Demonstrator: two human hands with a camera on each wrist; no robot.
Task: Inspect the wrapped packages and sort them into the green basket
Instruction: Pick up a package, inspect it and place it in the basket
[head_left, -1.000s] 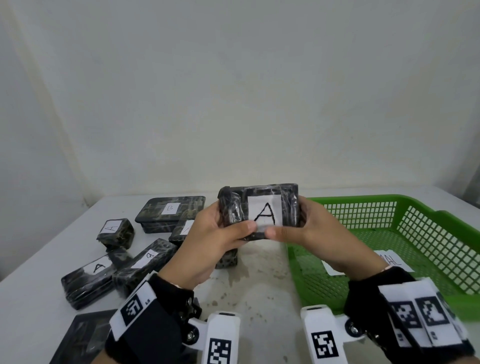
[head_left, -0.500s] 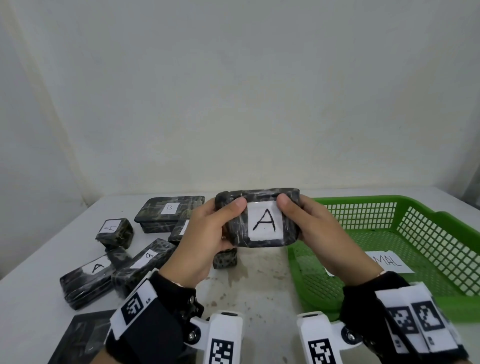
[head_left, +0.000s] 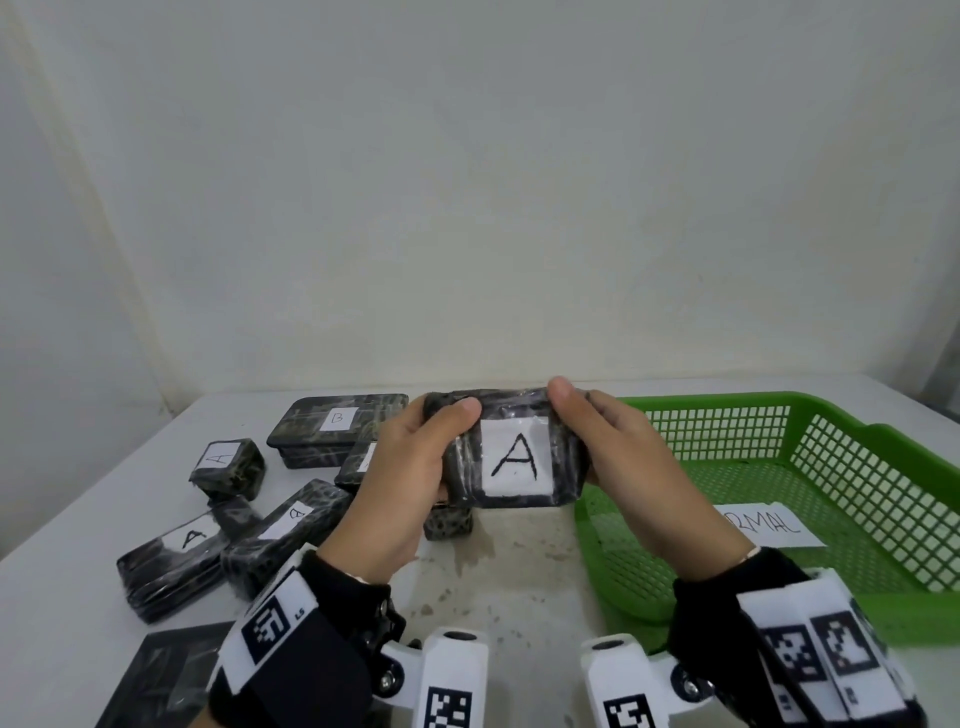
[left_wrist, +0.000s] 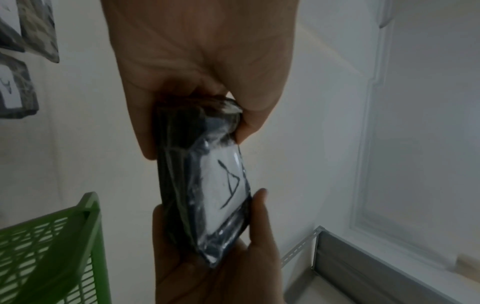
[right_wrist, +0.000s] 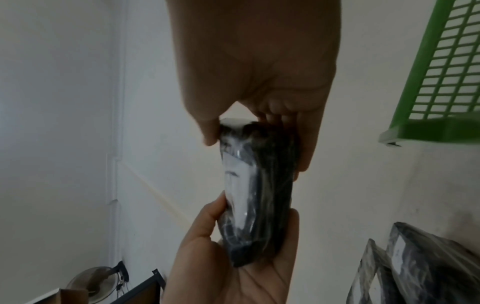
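A dark, plastic-wrapped package (head_left: 511, 457) with a white label marked "A" is held above the table, its label facing me. My left hand (head_left: 415, 457) grips its left end and my right hand (head_left: 602, 447) grips its right end, both thumbs on the top edge. In the left wrist view the package (left_wrist: 205, 185) sits between the left hand (left_wrist: 202, 61) above and the right hand (left_wrist: 215, 267) below. The right wrist view shows the package (right_wrist: 259, 195) edge-on. The green basket (head_left: 727, 402) stands just right of the hands.
Several wrapped packages lie on the white table at left: a flat "B" box (head_left: 337, 428), a small "A" cube (head_left: 228, 465), a long "A" pack (head_left: 176, 556) and a long "B" pack (head_left: 291, 525). A paper label (head_left: 769, 525) lies in the basket. A wall rises behind.
The package has tipped so its "A" label faces me more fully and sits a little lower. Both thumbs have shifted from the front face to the top edge.
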